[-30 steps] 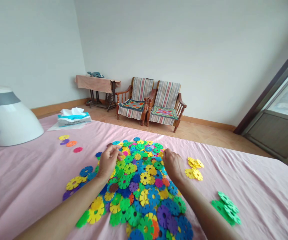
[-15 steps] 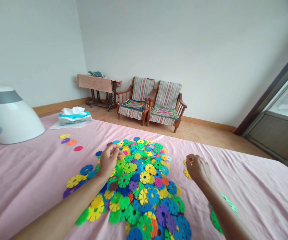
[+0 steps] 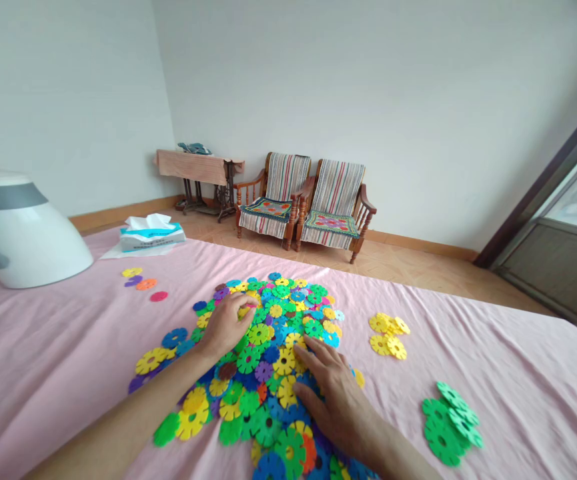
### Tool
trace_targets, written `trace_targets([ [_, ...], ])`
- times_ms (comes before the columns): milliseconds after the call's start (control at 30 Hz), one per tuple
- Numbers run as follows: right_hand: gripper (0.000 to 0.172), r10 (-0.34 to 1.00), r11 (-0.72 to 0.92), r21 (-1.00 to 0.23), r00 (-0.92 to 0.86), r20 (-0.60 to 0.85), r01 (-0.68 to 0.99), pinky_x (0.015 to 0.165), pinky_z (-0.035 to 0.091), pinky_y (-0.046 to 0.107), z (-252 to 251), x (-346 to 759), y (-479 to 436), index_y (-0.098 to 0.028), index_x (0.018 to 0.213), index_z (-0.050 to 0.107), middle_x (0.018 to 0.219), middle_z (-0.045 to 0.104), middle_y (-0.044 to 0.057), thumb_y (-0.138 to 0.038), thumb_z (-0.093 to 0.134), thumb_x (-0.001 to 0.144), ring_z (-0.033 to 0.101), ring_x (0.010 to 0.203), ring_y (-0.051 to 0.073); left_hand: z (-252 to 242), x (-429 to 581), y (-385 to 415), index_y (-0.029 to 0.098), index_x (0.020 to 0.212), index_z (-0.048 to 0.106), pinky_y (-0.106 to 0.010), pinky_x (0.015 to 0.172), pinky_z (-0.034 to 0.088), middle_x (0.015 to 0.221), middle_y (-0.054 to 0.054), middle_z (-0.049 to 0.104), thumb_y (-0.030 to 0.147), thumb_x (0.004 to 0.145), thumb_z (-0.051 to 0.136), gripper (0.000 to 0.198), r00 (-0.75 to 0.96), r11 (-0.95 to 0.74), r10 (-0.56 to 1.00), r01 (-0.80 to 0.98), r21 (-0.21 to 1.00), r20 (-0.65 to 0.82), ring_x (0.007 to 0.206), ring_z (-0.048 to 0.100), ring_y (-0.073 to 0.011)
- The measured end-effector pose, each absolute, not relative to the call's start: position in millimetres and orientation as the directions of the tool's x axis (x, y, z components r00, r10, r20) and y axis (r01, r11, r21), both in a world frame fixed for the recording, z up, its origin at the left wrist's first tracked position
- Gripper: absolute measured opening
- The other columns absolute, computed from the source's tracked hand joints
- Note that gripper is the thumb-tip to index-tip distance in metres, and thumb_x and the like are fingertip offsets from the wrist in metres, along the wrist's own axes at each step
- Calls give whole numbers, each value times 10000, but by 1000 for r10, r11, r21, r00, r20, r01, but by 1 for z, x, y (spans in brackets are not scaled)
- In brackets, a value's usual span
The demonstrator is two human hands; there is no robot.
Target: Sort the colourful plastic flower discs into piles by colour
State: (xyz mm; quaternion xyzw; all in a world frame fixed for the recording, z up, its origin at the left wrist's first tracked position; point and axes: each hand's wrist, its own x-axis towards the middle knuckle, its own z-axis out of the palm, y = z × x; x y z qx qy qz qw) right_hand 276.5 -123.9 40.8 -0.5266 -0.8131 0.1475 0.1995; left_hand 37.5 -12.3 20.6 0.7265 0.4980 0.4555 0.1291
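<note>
A loose heap of notched plastic flower discs (image 3: 259, 335) in many colours spreads over the pink tablecloth. My left hand (image 3: 228, 323) is at the heap's far left part, fingers curled toward the thumb; what lies between them, if anything, I cannot make out. Over the right side of the heap is my right hand (image 3: 331, 383), its fingers apart and the tips by a yellow disc (image 3: 284, 361). Beyond it on the right lies a small group of yellow discs (image 3: 389, 327). Nearer, a group of green discs (image 3: 445, 433) overlaps on the cloth.
A white and grey jug (image 3: 43, 240) stands at the left, with a tissue box (image 3: 151, 235) behind it. Several single discs, among them a pink disc (image 3: 159, 296), lie before the box. Past the table are two wooden armchairs (image 3: 333, 230) and a cloth-covered sewing-machine table (image 3: 193, 167).
My right hand has moved left from the yellow group onto the heap, its fingers opening out. The yellow and green groups now show fully. My left hand has shifted slightly right over the heap.
</note>
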Motion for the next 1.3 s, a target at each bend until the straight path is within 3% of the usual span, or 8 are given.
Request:
trace_targets([
  [133, 462, 906, 422, -443, -369, 206, 791, 1055, 384, 463, 36, 275, -134, -230, 1326, 520, 1405, 482, 86, -311, 543, 872, 434, 1291, 277, 19, 39, -13, 206, 873, 725, -412, 893, 438, 924, -70, 674, 248, 686, 663, 201, 190, -491, 833, 687, 536, 520, 939, 598, -271],
  [300, 433, 872, 471, -426, -335, 357, 772, 1023, 433, 430, 20, 276, -135, -238, 1306, 524, 1353, 537, 70, -270, 539, 874, 490, 1240, 250, 19, 39, -16, 188, 908, 729, -403, 876, 447, 931, -81, 673, 204, 707, 646, 218, 257, -509, 818, 739, 441, 514, 915, 603, -262],
  [600, 400, 829, 520, -410, -328, 452, 750, 1001, 439, 422, 10, 278, -135, -231, 1286, 516, 1327, 556, 71, -248, 526, 886, 502, 1218, 242, 27, 40, -19, 182, 854, 675, -388, 847, 446, 884, -68, 681, 255, 885, 491, 201, 252, -554, 757, 738, 387, 603, 887, 600, -236],
  [733, 378, 835, 507, -467, -277, 475, 725, 983, 442, 394, 9, 277, -136, -233, 1258, 519, 1279, 581, 70, -221, 527, 880, 525, 1175, 227, 38, 54, -32, 187, 876, 674, -295, 765, 476, 856, -53, 659, 294, 918, 485, 221, 276, -618, 749, 619, 484, 603, 835, 608, -186],
  [867, 231, 864, 428, -578, -128, 486, 695, 831, 492, 317, 15, 276, -137, -230, 1102, 575, 1050, 651, 56, -214, 513, 880, 601, 973, 196, 49, 76, -57, 183, 798, 679, -234, 663, 467, 736, -19, 641, 287, 892, 554, 188, 410, -648, 761, 434, 626, 503, 707, 604, -145],
  [967, 79, 873, 399, -642, -57, 485, 655, 716, 482, 268, 20, 274, -139, -214, 910, 588, 854, 640, 27, -233, 521, 874, 604, 803, 167, 55, 89, -74, 181, 757, 668, -219, 655, 458, 704, -4, 643, 271, 870, 590, 164, 477, -653, 743, 362, 665, 469, 675, 603, -131],
  [1100, 108, 880, 391, -699, -22, 474, 599, 630, 438, 225, 31, 274, -139, -198, 780, 561, 737, 605, -2, -234, 516, 871, 567, 688, 130, 54, 96, -82, 193, 774, 672, -201, 656, 458, 716, 10, 662, 266, 865, 601, 137, 514, -647, 733, 322, 692, 446, 675, 614, -119],
  [1300, 143, 952, 259, -704, -50, 303, 661, 566, 376, 221, 61, 328, -117, -189, 730, 567, 628, 554, -25, -268, 515, 837, 503, 593, 114, 43, 81, -63, 184, 808, 656, -214, 596, 478, 649, 13, 658, 342, 897, 517, 228, 295, -548, 836, 435, 714, 462, 577, 620, -130],
])
